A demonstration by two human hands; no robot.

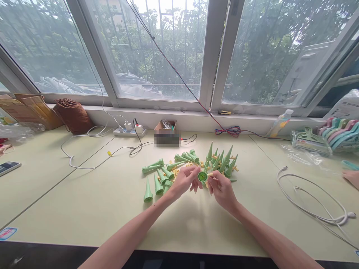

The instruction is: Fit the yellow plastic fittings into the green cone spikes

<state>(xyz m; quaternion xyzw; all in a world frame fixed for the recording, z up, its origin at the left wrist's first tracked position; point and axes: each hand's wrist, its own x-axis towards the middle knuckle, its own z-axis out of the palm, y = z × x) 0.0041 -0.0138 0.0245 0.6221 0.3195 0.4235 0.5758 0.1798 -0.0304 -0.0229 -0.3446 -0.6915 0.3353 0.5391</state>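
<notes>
My left hand (184,181) is closed around a green plastic cone spike (202,177), whose round hollow end faces me. From the right, my right hand (223,189) pinches a small yellow plastic piece (210,174) against the side of that spike; how far it sits in the spike cannot be made out. Behind the left hand lie several loose green spikes (158,185), some upright, some on their sides. Partly hidden beyond my hands is a heap of small yellow pieces (176,172). A cluster of green spikes with yellow pieces attached (226,160) stands behind the right hand.
A small cardboard box (166,126), power strip (129,131) and brown bag (73,116) line the back of the table (84,209). White cables (308,213) curl at right, near a bottle (280,123) and bagged dustpans (311,140). Part of a person's hand (352,179) shows at the right edge.
</notes>
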